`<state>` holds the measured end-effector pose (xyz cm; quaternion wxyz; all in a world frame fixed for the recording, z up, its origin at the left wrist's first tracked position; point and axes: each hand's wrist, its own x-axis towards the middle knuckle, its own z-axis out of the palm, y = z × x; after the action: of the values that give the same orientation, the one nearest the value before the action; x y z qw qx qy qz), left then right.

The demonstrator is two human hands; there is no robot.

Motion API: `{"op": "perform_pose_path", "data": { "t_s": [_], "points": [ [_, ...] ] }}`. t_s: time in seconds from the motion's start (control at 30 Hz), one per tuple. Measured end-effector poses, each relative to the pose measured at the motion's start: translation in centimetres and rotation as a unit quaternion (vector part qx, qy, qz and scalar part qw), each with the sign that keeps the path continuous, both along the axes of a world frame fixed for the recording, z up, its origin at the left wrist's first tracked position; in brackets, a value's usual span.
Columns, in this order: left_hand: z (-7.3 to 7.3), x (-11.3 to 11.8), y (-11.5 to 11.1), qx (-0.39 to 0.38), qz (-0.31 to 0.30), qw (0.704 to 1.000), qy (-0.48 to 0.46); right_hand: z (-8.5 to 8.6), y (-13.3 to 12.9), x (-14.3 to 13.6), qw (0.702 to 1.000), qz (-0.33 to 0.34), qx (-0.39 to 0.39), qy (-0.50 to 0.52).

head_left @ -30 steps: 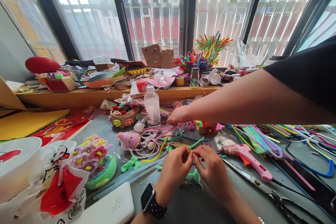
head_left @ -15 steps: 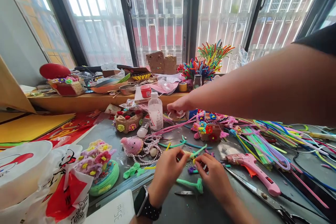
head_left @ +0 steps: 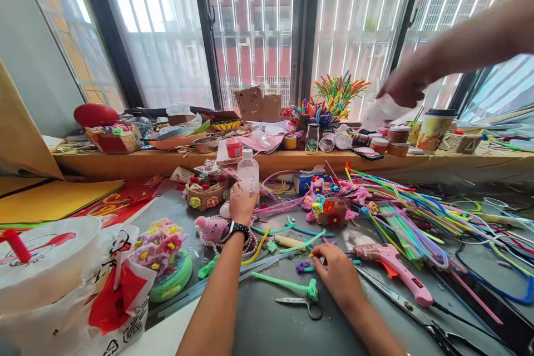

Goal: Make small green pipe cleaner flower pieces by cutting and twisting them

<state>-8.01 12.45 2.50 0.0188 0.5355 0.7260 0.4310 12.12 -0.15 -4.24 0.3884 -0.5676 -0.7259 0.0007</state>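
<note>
My left hand (head_left: 242, 201), back toward me, reaches forward against the lower part of the clear plastic bottle (head_left: 249, 169). Its fingers are mostly hidden, so their grip does not show. A small white-topped bottle (head_left: 225, 209) peeks out just left of that hand. The pink crocheted toy (head_left: 212, 229) and pearl beads (head_left: 252, 243) lie by the wrist. My right hand (head_left: 334, 267) is closed in a pinch on a small yellow piece (head_left: 311, 255). Near it are a purple fuzzy piece (head_left: 301, 267), a green pipe cleaner flower stem (head_left: 287, 282) and small scissors (head_left: 306, 306).
At right lie a pink glue gun (head_left: 400, 272), large scissors (head_left: 409, 306) and many pipe cleaners (head_left: 413, 228). A flower basket (head_left: 331, 211) stands behind. Another person's arm (head_left: 467, 44) crosses the upper right. A plastic bag (head_left: 120, 306) stands at left.
My left hand has left the spot beside my right hand and moved forward to the bottle. The other person's arm has risen to the right. Small scissors are now more visible.
</note>
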Motion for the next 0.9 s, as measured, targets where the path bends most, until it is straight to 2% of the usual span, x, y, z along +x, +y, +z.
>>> {"op": "perform_pose_path", "data": {
  "t_s": [0.1,0.2,0.3,0.4,0.47,0.53,0.6,0.9],
  "points": [
    [0.5,0.0,-0.3,0.026,0.018,0.999,-0.002,-0.7,0.6,0.4,0.999,-0.008,0.038,-0.011],
    [2.7,0.5,-1.5,0.064,0.023,0.998,0.010,-0.2,1.0,0.7,0.998,-0.003,0.056,-0.009],
    [5.4,1.2,-3.6,0.131,-0.010,0.991,0.035,2.1,1.2,0.4,0.996,0.036,0.078,0.012],
    [7.5,1.9,-6.1,0.126,-0.089,0.987,0.042,5.1,1.4,-0.5,0.987,0.044,0.151,0.033],
    [8.5,2.5,-7.4,0.128,-0.129,0.983,0.033,6.6,1.6,-1.2,0.980,0.053,0.187,0.036],
    [9.0,3.0,-8.4,0.130,-0.148,0.980,0.040,7.5,1.8,-1.7,0.976,0.062,0.203,0.039],
    [9.3,3.4,-8.9,0.134,-0.136,0.980,0.064,7.8,1.8,-1.9,0.974,0.060,0.215,0.045],
    [8.6,3.9,-8.7,0.136,-0.148,0.975,0.098,7.3,2.1,-1.5,0.969,0.074,0.233,0.040]
  ]
}}
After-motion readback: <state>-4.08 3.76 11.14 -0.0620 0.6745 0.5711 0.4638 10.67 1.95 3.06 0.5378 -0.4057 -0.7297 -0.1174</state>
